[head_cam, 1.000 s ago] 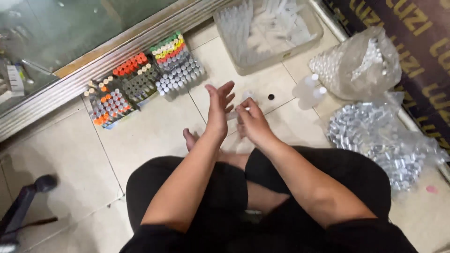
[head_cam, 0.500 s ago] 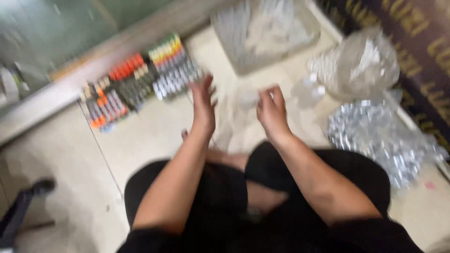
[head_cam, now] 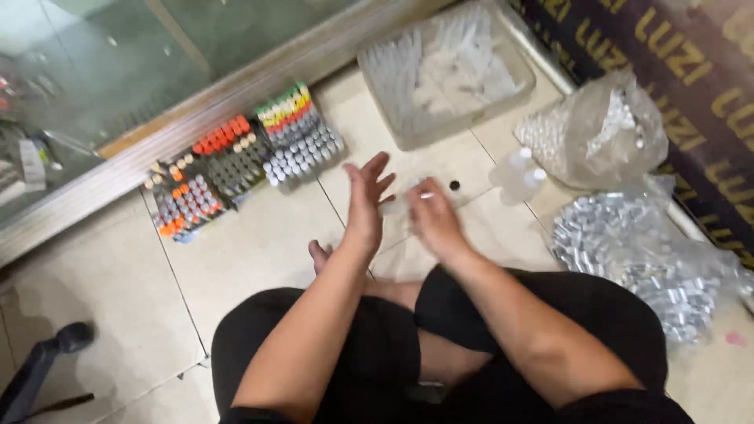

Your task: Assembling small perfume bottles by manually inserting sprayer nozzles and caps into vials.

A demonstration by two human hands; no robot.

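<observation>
- Pale floor tiles (head_cam: 259, 251) are carrying everything while you are sitting cross-legged.
- Your left hand (head_cam: 365, 204) is hovering, fingers spread.
- Your right hand (head_cam: 432, 216) is seemingly pinching a small clear vial (head_cam: 416, 191); capping it needs steady alignment.
- Racks of capped vials (head_cam: 243, 161) are lying well apart.

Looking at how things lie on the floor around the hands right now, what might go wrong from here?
1. The small black cap lies loose on the tile beside the right hand; a sweep might send it rolling.
2. The small clear bottles stand near that hand and may tip if brushed.
3. The racks of capped vials sit just ahead of the open left hand; a careless reach might knock some over.
</observation>
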